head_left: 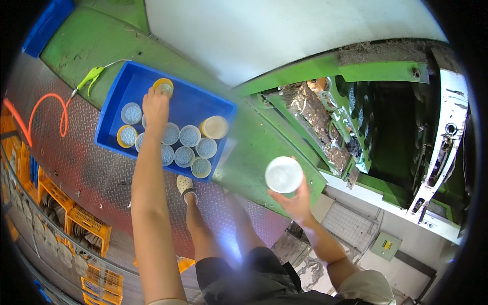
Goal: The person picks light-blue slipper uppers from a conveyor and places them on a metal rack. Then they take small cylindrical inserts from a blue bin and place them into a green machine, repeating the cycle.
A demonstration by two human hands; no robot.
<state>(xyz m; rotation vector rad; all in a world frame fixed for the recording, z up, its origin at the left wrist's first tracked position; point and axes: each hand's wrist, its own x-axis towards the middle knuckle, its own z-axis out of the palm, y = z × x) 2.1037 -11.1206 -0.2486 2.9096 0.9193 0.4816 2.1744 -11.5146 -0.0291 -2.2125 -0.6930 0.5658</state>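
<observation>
My left hand [156, 108] reaches into the far part of a blue tray [231, 109] and grips the rim of a yellow-edged cup [163, 83] with pale pellets in it. Several other cups stand in the tray, among them a white cup of light-blue pellets [190, 135] and a yellow cup of pellets [127, 136]. At the tray's right side is a cream-coloured cup [214, 127] without visible blue pellets. Off to the right, my right hand [297, 202] is closed around a white cup [283, 175]; its inside looks pale, with no pellets visible. My left forearm hides some cups.
The tray rests on a green machine ledge [259, 152]. Left of it lies a lime-green air gun [92, 76] on a coiled orange hose [65, 114]. A dark machine opening [394, 137] is at the right. Orange crates [89, 223] stand at lower left beyond the metal tread floor [76, 162].
</observation>
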